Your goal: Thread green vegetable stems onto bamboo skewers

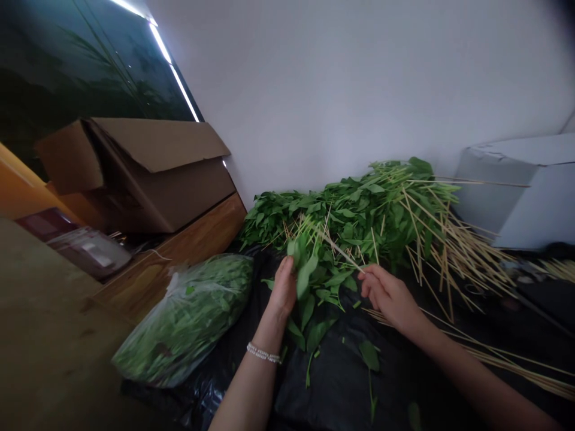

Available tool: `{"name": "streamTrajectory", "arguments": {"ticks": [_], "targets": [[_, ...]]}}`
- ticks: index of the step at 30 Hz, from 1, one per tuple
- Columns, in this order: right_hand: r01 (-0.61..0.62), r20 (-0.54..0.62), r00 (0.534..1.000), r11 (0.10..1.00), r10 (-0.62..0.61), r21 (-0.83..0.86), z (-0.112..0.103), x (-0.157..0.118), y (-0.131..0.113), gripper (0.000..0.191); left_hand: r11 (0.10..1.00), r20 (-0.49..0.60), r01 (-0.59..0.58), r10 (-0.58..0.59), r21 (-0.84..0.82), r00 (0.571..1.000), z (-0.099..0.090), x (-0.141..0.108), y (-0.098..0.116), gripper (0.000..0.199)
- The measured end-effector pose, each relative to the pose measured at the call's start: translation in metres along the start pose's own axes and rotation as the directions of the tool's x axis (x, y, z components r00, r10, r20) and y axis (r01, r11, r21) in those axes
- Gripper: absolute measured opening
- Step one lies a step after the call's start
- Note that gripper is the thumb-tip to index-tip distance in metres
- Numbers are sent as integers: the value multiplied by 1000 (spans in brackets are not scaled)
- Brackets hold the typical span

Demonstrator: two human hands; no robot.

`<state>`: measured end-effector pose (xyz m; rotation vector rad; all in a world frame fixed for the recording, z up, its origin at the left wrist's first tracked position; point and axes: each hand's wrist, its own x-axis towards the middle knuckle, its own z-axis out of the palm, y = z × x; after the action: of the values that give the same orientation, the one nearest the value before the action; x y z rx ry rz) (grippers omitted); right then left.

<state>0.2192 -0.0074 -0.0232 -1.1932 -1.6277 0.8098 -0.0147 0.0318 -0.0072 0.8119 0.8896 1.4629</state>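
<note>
My left hand, with a beaded bracelet at the wrist, is closed around a small bunch of leafy green stems, the leaves hanging below. In my right hand, thumb and fingers pinch the lower end of a thin wooden skewer. It slants up and left, its far end at the top of the bunch; whether it pierces the stems I cannot tell. Behind both hands lies a long heap of leafy greens, with many pale skewers sticking out at its right end.
Black plastic sheeting covers the work surface, with loose leaves scattered on it. A clear bag of greens lies left. More skewers rest at right. An open cardboard box stands back left, a white box back right, against a white wall.
</note>
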Motion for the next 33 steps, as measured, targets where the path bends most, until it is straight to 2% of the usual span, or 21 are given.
{"name": "streamTrajectory", "arguments": {"ticks": [3,6,8,11,15,19,21,23,24,26,30,33], "targets": [[-18,-32,999,992,23,121,3,0,-1,26,997,112,51,-57,51,992,3,-5,-3,58],[-25,9,1000,990,24,142,9,-3,-1,28,975,169,72,-108,210,980,12,-11,-5,43],[-26,39,999,991,21,133,14,-5,1,29,951,202,81,-146,298,968,23,-16,-5,36],[0,72,997,993,-8,117,20,-8,2,29,936,275,86,-187,341,943,44,-24,-4,38],[35,103,994,995,-45,98,24,-10,1,29,929,276,62,-172,365,946,66,-32,-12,37],[77,83,993,997,-80,28,23,-10,0,26,924,277,-33,-81,381,957,71,-29,-17,33],[97,61,994,992,-93,-80,23,-10,1,24,910,276,-93,-24,403,961,70,-14,-11,32],[121,61,992,972,-111,-201,22,-11,1,23,861,260,-168,43,480,965,70,11,1,30],[139,75,989,959,-124,-247,22,-12,1,23,811,254,-215,85,544,963,70,27,8,28],[186,115,981,934,-158,-304,23,-14,1,23,634,219,-279,173,721,960,70,63,21,26],[286,157,958,869,-242,-404,27,-18,-2,27,480,199,-292,235,827,951,69,138,42,21],[355,167,935,804,-314,-477,31,-20,-1,27,334,208,-303,291,892,934,70,180,53,19]]}}
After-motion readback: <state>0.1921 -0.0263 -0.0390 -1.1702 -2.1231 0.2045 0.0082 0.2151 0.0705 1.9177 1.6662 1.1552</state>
